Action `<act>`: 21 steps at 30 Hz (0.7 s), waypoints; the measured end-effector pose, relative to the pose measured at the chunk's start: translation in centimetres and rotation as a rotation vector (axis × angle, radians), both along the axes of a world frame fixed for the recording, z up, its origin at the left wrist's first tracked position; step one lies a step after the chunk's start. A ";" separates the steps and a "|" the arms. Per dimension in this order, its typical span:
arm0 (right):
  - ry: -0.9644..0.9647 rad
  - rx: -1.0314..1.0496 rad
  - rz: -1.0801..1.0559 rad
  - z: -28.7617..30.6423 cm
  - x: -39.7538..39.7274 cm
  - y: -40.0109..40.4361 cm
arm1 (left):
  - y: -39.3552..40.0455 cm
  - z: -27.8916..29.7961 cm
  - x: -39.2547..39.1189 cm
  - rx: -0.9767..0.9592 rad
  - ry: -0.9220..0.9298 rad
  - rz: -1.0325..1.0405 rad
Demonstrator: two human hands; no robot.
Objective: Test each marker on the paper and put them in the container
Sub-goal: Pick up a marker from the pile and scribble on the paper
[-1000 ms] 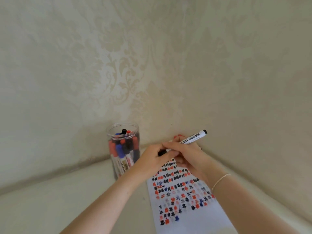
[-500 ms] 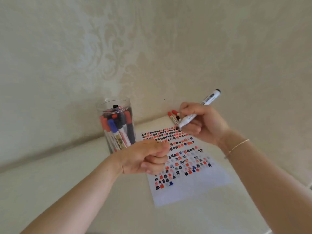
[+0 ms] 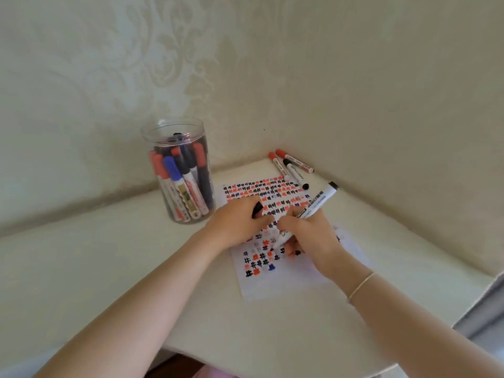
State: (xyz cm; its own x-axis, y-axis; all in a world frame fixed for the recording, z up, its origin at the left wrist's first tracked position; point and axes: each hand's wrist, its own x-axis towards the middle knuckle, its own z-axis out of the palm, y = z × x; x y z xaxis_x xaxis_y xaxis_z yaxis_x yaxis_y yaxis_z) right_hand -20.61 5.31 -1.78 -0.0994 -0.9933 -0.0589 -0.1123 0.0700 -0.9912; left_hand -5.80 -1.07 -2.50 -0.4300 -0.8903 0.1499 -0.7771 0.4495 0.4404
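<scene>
A white sheet of paper (image 3: 297, 282) covered with rows of red, black and blue test marks lies on the table. My right hand (image 3: 308, 236) grips an uncapped black marker (image 3: 317, 204), its tip down on the paper and its tail pointing up right. My left hand (image 3: 240, 222) rests on the paper beside it and holds the marker's black cap (image 3: 257, 209). A clear round container (image 3: 181, 170) with several red, blue and black markers stands to the left. Three capped markers (image 3: 293, 169), two red and one black, lie in the far corner.
The white table (image 3: 109, 263) sits in a corner between two wallpapered walls (image 3: 381, 77). Its front edge runs just below my forearms, and its right edge lies close to my right arm.
My right hand came down with the uncapped marker from above the paper's far edge to its middle. My left hand moved onto the sheet with the cap. The view tilted downward.
</scene>
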 end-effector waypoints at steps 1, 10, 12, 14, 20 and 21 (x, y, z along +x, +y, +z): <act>0.048 -0.003 -0.051 -0.5 0.3 0.2 | -0.1 -0.5 -0.1 -0.027 -0.013 0.008; 0.235 -0.088 -0.174 -1.8 0.6 0.3 | -1.2 -2.5 0.2 -0.147 -0.064 0.012; 0.240 -0.089 -0.171 -1.8 0.7 0.3 | -1.3 -2.6 0.3 -0.143 -0.070 0.004; 0.255 -0.107 -0.166 -1.9 0.7 0.3 | -1.5 -2.7 0.3 -0.150 -0.073 0.001; 0.312 -0.175 -0.154 -2.1 0.9 0.5 | -1.8 -2.9 0.3 -0.157 -0.050 -0.002; 0.306 -0.170 -0.156 -2.1 0.8 0.5 | -1.8 -3.0 0.3 -0.158 -0.048 -0.001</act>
State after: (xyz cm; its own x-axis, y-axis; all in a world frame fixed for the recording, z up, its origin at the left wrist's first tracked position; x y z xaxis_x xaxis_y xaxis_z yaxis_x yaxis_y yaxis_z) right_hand -19.82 5.79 -3.88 -0.2373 -0.9580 0.1610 -0.4056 -0.0529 -0.9125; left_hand -5.47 -2.88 -5.46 -0.4412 -0.8567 0.2674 -0.7948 0.5113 0.3268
